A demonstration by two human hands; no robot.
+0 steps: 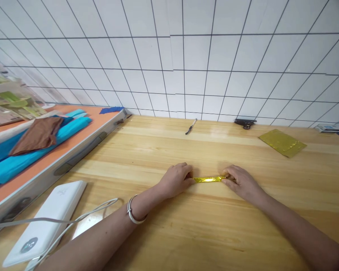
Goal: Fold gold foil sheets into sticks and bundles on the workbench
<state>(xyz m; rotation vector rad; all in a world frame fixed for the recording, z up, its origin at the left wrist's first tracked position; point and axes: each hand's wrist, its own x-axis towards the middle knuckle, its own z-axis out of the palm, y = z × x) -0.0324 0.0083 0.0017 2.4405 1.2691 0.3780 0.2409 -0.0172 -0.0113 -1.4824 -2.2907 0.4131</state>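
Note:
A narrow, shiny gold foil strip (209, 180) stretches between my two hands, just over or on the wooden table (147, 146). My left hand (177, 180) pinches its left end; a silver bangle (132, 210) is on that wrist. The right end is pinched by the fingertips of my right hand (241, 182). Both ends of the strip are hidden in my fingers. Farther back on the right lies a flat gold foil sheet (282, 143).
A pen (191, 127) and a black clip (245, 123) lie near the tiled wall. At left, a white power bank (48, 222) with a cable (101, 206) lies on the table. Beyond it, a raised orange surface (64, 165) holds blue rolls (73, 128) and a folded brown piece (39, 135).

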